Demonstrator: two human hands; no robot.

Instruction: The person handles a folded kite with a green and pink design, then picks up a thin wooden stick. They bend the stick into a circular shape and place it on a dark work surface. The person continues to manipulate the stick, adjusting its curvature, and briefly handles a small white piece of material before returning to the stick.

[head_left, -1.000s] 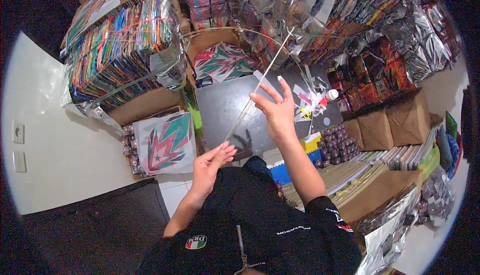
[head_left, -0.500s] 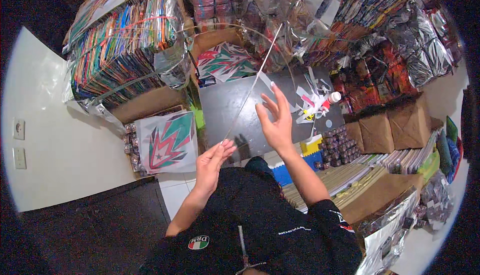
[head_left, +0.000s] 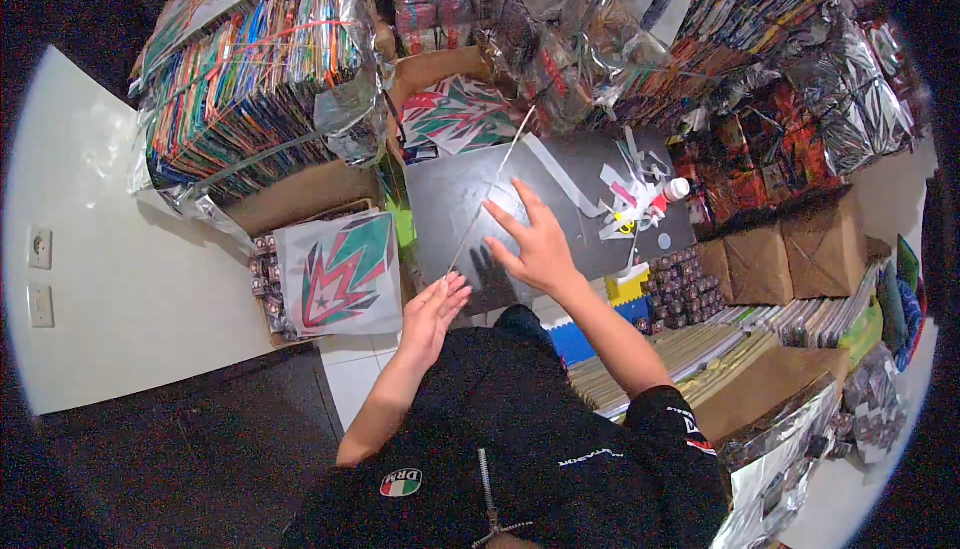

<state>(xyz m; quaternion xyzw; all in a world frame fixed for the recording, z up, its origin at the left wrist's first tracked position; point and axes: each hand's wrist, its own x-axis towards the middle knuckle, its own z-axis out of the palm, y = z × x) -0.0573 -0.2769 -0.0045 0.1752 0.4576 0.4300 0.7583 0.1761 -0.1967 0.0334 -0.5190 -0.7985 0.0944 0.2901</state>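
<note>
Two hands are in view above the dark desk. The left hand is closed, holding the lower end of a thin, pale stick between thumb and fingers, near the desk's front edge. The stick slants away from the person and to the right, its far end reaching toward the box of printed sheets behind the desk. The right hand is wide, fingers spread, just right of the stick; whether a fingertip touches the stick cannot be determined.

On the desk, a white strip lies beyond the right hand. Farther right are white scraps, yellow-handled scissors among them, and a white-capped bottle just beside.

Left of the desk, a sheet with a red and green design lies over a carton of small items. A strapped bundle of colourful paper stands behind it. Brown packages sit to the right.
</note>
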